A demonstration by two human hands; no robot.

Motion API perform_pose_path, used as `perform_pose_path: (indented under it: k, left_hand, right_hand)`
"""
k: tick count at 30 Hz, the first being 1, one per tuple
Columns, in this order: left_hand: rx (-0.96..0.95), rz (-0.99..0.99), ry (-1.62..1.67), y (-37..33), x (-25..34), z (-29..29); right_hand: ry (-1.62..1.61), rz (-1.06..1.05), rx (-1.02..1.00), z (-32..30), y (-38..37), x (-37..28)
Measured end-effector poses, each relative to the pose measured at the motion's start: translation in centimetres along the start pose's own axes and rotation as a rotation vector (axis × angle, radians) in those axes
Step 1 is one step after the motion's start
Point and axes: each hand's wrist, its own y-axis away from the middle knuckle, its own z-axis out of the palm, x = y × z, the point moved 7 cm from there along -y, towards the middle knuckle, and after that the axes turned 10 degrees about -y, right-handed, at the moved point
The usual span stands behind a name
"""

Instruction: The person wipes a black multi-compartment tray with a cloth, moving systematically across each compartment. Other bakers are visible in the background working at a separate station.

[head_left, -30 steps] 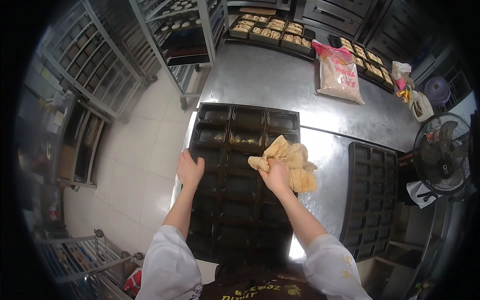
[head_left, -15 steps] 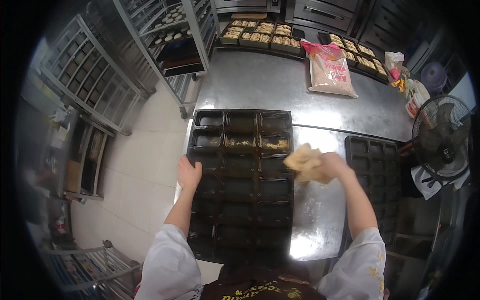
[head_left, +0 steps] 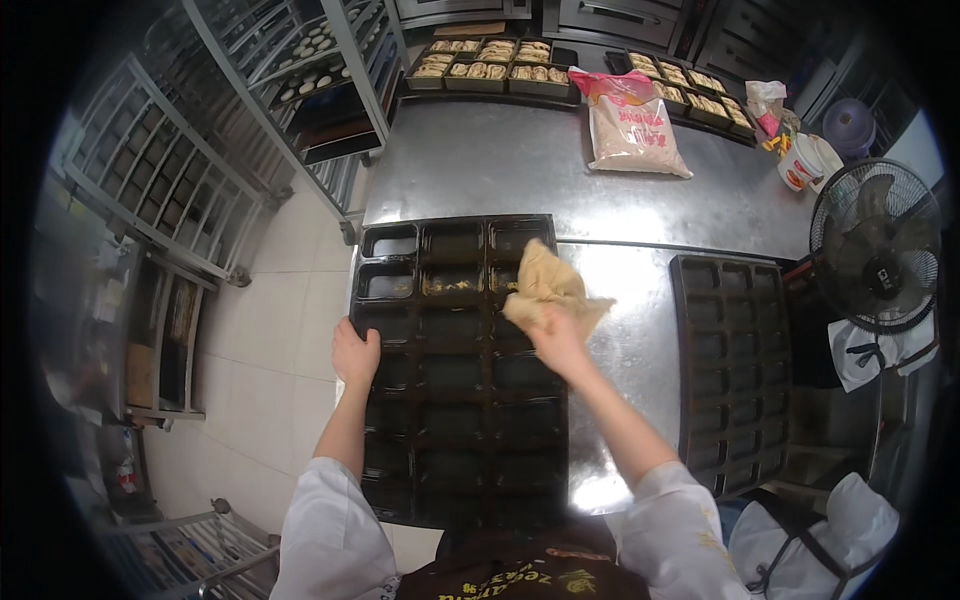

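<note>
Your right hand (head_left: 560,340) has its grip closed around the tan cloth (head_left: 548,272), over the right column of the multi-cavity baking pan (head_left: 450,380) on the counter (head_left: 625,350); your left hand (head_left: 356,358) is clamped on the pan's left rim. Too brisk a sweep could scatter the yellowish crumbs (head_left: 452,286); a slack left hand could let the pan skid.

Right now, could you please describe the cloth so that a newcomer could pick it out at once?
On the steel table, find the large dark compartmented tray along the left edge. Over its right side, the right hand holds the cloth. Its crumpled folds and pale tan colour set it apart from the rigid dark tray.
</note>
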Motion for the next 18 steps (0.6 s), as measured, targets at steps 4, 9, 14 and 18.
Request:
perform_pose_path:
  k: [4,9,14,18]
  left_hand:
    - [0.01,-0.002,-0.003,0.3,-0.6,-0.2]
    - [-0.019,-0.025,0.026,0.9,0.1,-0.6]
    - [0.031,0.013,0.031,0.5,-0.1,-0.3]
    - [0.052,0.015,0.036,0.3,-0.2,-0.5]
  right_hand:
    - [0.452,0.018,0.097,5.3,0.1,-0.5]
    - [0.4,0.2,0.037,6.9,-0.1,-0.1]
    - [0.201,0.092,-0.012,6.3,-0.6,0.7]
    - [0.157,-0.16,-0.444,3.1,1.3,-0.7]
